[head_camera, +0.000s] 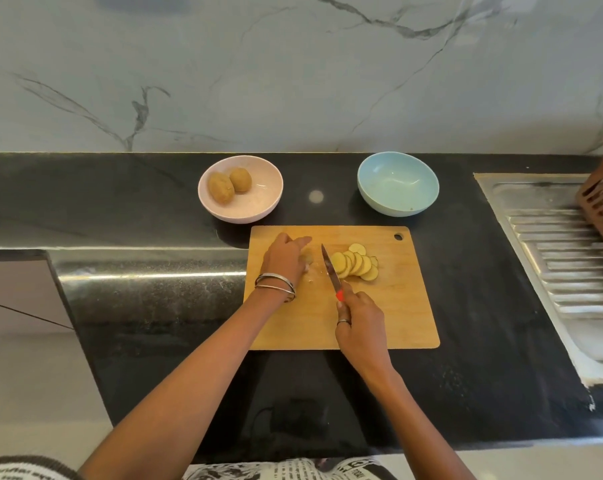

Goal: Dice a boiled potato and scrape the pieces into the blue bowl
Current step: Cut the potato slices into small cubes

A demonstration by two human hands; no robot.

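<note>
Right hand (360, 323) grips knife (331, 271) (beside potato slices (357, 265)).

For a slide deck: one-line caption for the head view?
Right hand holds knife beside potato slices on cutting board; left hand holds the remaining piece; blue bowl empty.

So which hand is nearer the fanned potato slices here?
Right. The right hand grips the knife, its blade just left of the potato slices. The left hand sits farther left, beyond the blade, on the cutting board.
</note>
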